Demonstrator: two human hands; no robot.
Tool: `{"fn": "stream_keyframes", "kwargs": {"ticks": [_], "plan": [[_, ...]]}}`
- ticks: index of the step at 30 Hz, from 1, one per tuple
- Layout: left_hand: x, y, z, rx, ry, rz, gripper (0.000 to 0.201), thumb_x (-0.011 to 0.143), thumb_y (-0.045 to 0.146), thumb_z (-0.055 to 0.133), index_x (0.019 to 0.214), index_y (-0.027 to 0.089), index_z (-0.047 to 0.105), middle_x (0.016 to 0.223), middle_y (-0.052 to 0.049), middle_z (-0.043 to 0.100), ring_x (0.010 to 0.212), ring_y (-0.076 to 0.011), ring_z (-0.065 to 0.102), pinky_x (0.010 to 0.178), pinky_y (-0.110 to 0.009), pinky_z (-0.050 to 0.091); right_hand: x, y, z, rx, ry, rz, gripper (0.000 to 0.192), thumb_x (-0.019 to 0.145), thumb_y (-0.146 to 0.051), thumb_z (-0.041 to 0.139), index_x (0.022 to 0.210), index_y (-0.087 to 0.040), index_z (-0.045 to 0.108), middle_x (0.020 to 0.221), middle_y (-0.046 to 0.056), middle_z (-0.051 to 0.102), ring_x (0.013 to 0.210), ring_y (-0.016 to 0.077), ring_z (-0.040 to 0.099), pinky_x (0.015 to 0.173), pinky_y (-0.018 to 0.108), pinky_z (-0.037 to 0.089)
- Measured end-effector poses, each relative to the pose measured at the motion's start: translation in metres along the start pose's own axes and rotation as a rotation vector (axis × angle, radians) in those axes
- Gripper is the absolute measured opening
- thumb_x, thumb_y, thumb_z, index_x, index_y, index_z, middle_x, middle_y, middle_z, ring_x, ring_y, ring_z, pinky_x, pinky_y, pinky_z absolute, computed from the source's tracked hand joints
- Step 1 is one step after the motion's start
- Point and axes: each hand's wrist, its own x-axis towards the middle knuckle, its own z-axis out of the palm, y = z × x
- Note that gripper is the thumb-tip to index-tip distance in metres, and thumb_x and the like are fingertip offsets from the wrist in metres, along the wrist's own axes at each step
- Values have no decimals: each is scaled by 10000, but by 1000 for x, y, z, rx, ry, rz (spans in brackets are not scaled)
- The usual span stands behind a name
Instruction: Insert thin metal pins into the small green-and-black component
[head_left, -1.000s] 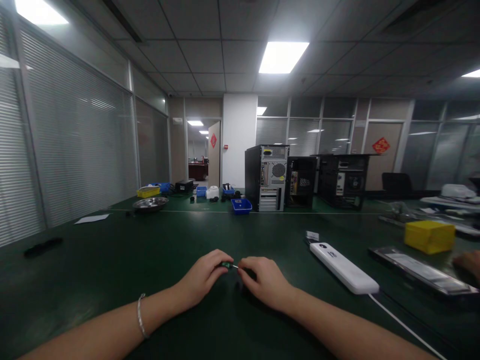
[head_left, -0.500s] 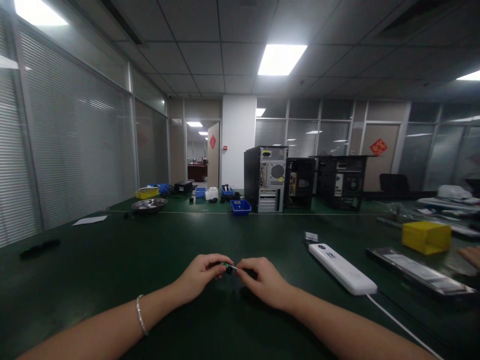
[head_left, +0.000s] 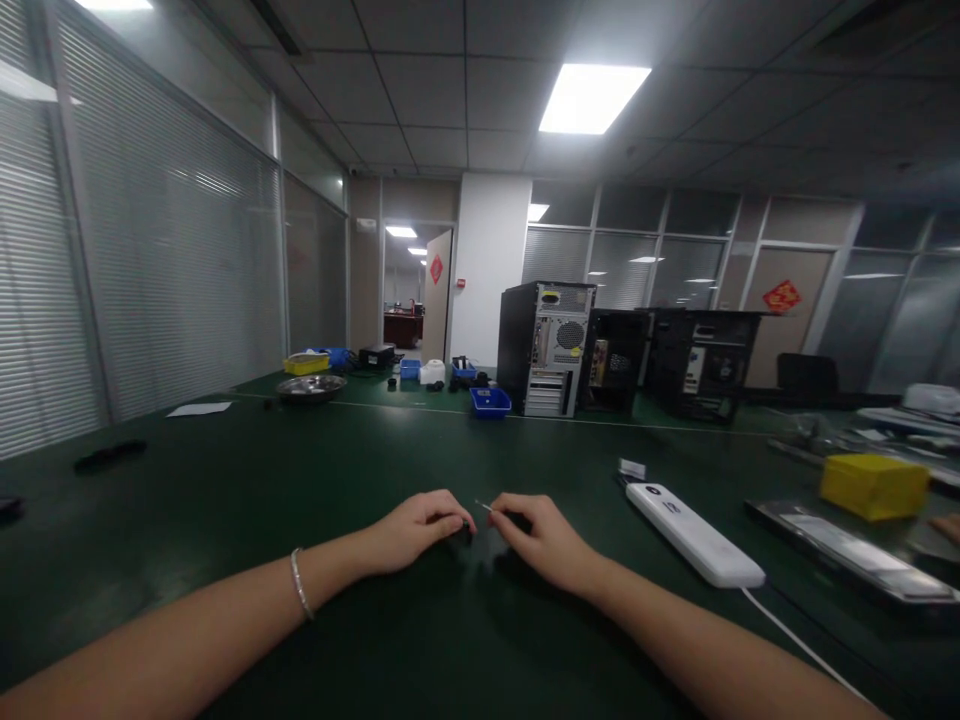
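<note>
Hands close together at bench centre, near edge: left hand curled, fingertips pinched on small dark part held down against the green surface; right hand just beside it at 3 o'clock, thumb and forefinger closed on thin metal pin, tip pointing toward 10 o'clock, above the part and seemingly apart from it. Step in hand judged as fine fitting of pin to part; next move likely calling for slow, exact alignment with wrists braced. White power strip at 2 o'clock, yellow box beyond. Computer towers, blue bin and metal dish toward 12 o'clock. Dim office room, blinds at 9 o'clock, ceiling panels lit.
</note>
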Motion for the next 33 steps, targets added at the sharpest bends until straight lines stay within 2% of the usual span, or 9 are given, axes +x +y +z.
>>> {"fn": "stream_keyframes", "kwargs": {"ticks": [4,7,12,15,18,20,25,29,33], "plan": [[-5,7,-5,161,-178,35,298,916,365,441,1101,267,652,1012,-31,562,949,-181,536,876,-297,403,0,3,1,-8,19,4,245,927,-278,447,865,-168,657,768,1,645,692,138,579,637,224,413],[-5,9,-4,238,-202,97,304,927,347,425,1154,294,620,1033,-31,575,995,-192,521,903,-309,389,0,2,2,-3,5,-3,246,929,-277,447,867,-167,658,778,4,653,705,138,588,645,223,418],[-4,7,3,215,-93,127,307,921,314,443,1190,273,586,1122,-48,553,1023,-194,531,913,-307,401,-1,-3,-1,6,-13,8,239,932,-270,440,913,-178,660,801,6,656,717,142,590,656,232,427],[-3,7,7,277,48,99,290,936,304,390,1080,220,627,1029,-54,560,946,-185,543,844,-295,426,-2,-2,-2,13,-35,0,181,896,-246,500,1003,-192,635,859,8,658,753,148,592,682,239,437],[-4,9,11,395,147,59,271,918,351,412,940,186,625,936,-50,562,851,-190,539,751,-294,431,-1,3,0,3,-47,0,223,833,-197,571,1054,-194,603,942,21,649,818,164,588,727,253,445],[-6,12,14,466,157,25,278,860,435,499,924,184,601,927,-49,559,823,-202,532,704,-297,428,0,8,2,-18,-38,14,232,811,-165,578,1041,-189,598,950,27,637,838,172,583,733,259,447],[-8,14,21,541,96,-45,497,671,601,641,941,190,571,954,-59,544,817,-233,524,653,-305,429,4,13,5,-44,-44,35,286,768,-119,593,1046,-188,587,997,42,605,863,180,573,738,264,456],[-9,12,22,534,96,-44,396,729,532,617,921,189,571,958,-61,541,847,-237,520,670,-310,428,6,11,0,-53,-122,46,288,766,-163,622,1052,-183,601,1023,54,593,905,189,571,795,283,456],[-8,7,21,410,123,-65,320,742,418,636,953,185,577,962,-50,540,836,-213,522,681,-306,437,8,11,-2,-92,-183,61,272,764,-236,658,1031,-193,633,972,44,610,857,192,583,753,286,459]]}}
